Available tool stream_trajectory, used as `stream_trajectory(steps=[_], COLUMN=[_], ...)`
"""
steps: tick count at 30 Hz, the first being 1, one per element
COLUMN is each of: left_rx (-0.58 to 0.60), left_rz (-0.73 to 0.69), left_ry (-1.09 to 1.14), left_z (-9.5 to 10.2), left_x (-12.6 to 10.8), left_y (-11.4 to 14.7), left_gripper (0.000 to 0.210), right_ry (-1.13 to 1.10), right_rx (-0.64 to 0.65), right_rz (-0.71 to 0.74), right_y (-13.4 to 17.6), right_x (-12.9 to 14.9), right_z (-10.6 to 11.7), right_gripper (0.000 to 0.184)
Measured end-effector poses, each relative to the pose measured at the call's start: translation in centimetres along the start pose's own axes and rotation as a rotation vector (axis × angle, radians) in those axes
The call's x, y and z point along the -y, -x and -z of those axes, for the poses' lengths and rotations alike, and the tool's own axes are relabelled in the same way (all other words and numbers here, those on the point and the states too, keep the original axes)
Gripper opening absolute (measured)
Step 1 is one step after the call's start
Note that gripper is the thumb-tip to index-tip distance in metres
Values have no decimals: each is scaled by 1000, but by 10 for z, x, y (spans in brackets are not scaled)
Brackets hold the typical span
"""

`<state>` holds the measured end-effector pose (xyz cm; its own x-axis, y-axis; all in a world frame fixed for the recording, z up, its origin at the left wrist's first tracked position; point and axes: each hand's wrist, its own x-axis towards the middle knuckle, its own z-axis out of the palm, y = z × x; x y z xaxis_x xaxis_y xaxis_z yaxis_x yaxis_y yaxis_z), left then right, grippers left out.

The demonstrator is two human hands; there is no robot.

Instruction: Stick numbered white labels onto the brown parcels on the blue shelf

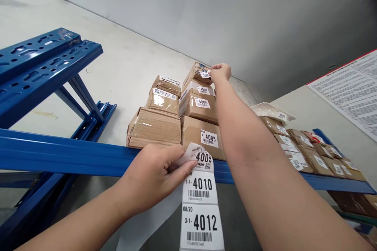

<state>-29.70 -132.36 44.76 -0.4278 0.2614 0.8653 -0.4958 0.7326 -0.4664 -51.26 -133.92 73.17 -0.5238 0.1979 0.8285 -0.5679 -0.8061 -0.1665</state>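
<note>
Between the thumb and fingers of my left hand [156, 178] is a strip of labels [202, 202], printed 4009, 4010 and 4012 and hanging downward. Its top label curls away from the backing. My right hand [220, 72] reaches up to the top box [193, 73] of a stack, fingers pinched on the edge of a white label [204, 74] lying against that box's front. Below it sit boxes labelled 4007 [202, 89], 4006 [203, 104] and 4005 [200, 135]. Whether the right-hand label is fully stuck down, I cannot tell.
A second stack of brown boxes [154, 125] stands to the left on the blue shelf beam [73, 153]. Blue rack parts [50, 62] jut out at left. More labelled parcels [312, 151] line the shelf at right, below a printed sheet [350, 86] on the wall.
</note>
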Motion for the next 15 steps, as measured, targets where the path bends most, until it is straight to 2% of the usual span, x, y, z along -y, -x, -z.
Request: stream_trajectory(steps=[5, 9, 15], left_rx=[2, 8, 34], left_rz=[8, 21, 54], left_ry=[-20, -26, -36], left_z=[1, 1, 0], left_x=[-1, -2, -1], left_y=[1, 2, 3], left_gripper=[40, 40, 40], right_ry=[156, 277, 169], right_rx=[42, 13, 37], right_rz=[148, 237, 69], right_y=[9, 17, 30], right_x=[1, 4, 10], right_z=[4, 3, -11], right_gripper=[16, 23, 75])
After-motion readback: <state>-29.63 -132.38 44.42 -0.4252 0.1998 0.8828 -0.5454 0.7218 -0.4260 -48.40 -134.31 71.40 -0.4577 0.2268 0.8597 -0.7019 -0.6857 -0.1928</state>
